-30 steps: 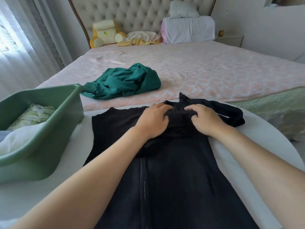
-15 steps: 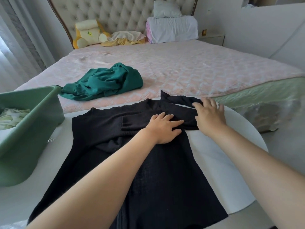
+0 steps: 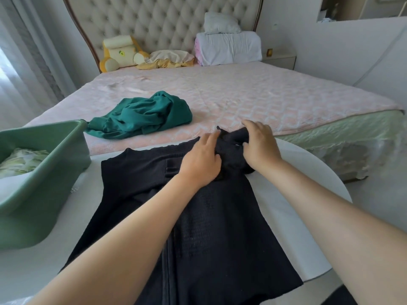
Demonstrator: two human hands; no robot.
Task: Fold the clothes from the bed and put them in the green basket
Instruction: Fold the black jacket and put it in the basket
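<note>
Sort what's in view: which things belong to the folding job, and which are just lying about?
Job: black garment on the white table, pressed by the left hand and gripped by the right hand; green garment crumpled on the bed; green basket, fabric already inside.
Lying about: yellow plush toy, cream cloth beside it, rolled white bedding.
</note>
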